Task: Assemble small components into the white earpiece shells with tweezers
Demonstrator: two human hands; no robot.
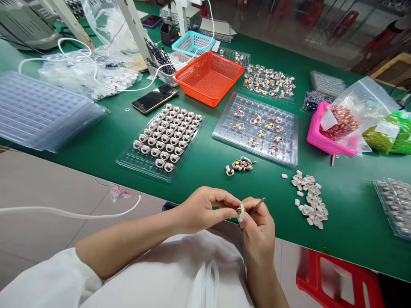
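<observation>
My left hand [208,208] pinches a small white ring-shaped housing [242,214] with a yellow and dark part inside it, just past the table's front edge. My right hand [261,229] is closed against the other side of the same housing. A thin brownish pointed tool [258,205] sticks up between the right fingers; its lower end is mostly hidden. Beyond the hands lies a small pile of white housings with wires and yellow tabs [243,164]. Loose white caps [311,199] are heaped to the right.
A clear tray of white rings [167,137] stands left of a stack of trays [257,132] bearing several wired pieces. Behind are an orange basket [208,79], a phone [154,98] and a tray of parts [269,81]. A pink basket [332,143] is right; a red stool [334,273] stands below.
</observation>
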